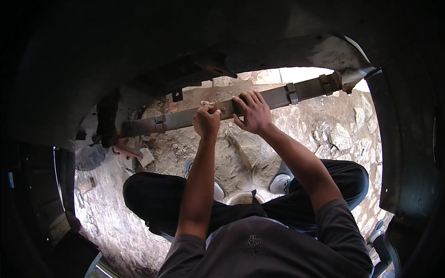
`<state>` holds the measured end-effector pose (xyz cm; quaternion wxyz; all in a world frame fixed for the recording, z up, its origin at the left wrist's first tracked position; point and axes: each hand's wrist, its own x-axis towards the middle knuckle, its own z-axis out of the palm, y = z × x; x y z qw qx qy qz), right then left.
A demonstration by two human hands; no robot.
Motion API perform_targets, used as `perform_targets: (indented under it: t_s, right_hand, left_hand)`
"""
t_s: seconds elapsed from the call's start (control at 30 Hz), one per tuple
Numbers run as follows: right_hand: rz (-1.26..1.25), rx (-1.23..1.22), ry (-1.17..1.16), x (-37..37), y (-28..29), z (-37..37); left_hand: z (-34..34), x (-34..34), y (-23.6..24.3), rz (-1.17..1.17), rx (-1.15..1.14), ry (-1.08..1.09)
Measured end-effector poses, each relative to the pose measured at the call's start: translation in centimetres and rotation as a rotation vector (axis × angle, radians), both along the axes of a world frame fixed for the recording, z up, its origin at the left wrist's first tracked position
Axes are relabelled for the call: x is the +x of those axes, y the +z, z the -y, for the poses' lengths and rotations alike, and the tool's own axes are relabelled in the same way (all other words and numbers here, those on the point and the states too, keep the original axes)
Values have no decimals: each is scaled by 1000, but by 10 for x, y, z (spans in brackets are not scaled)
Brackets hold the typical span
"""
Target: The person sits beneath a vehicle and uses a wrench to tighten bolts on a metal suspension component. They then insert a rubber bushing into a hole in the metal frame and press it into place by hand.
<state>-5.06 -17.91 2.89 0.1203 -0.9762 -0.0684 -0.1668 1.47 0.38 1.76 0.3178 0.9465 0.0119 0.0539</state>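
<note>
My wear — dark grey short-sleeved shirt (pixel 259 245) with small chest emblem, black trousers (pixel 157 197), white shoes (pixel 279 183) — forearms bare.

One head-worn fisheye view looks steeply down from close above the person's shoulders, past both forearms to the stony ground (pixel 259 153) beneath; its dark rim bends straight edges.

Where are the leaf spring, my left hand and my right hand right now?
leaf spring (pixel 273 96): head view, on its flat side right of the hands.
left hand (pixel 206 121): head view, on the back of the fist gripping the spring.
right hand (pixel 252 113): head view, on the back of the hand laid over the spring.
</note>
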Motion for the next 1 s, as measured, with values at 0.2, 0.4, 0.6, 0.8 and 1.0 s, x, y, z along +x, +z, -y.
perform_targets:
  t_s: [0.2, 0.4, 0.6, 0.8, 1.0]
  right_hand:
    - [11, 3, 15, 3, 1, -2]
    - [22, -4, 11, 0, -2, 2]
    - [43, 21, 18, 3, 1, -2]
    - [31, -1, 14, 2, 5, -3]
    - [5, 3, 12, -1, -2, 2]
  left_hand:
    - [13, 20, 6, 65, 120, 121]
    - [7, -12, 1, 65, 62, 114]
    - [14, 9, 3, 42, 59, 142]
    - [10, 9, -12, 197, 62, 103]
    - [5, -26, -7, 110, 65, 72]
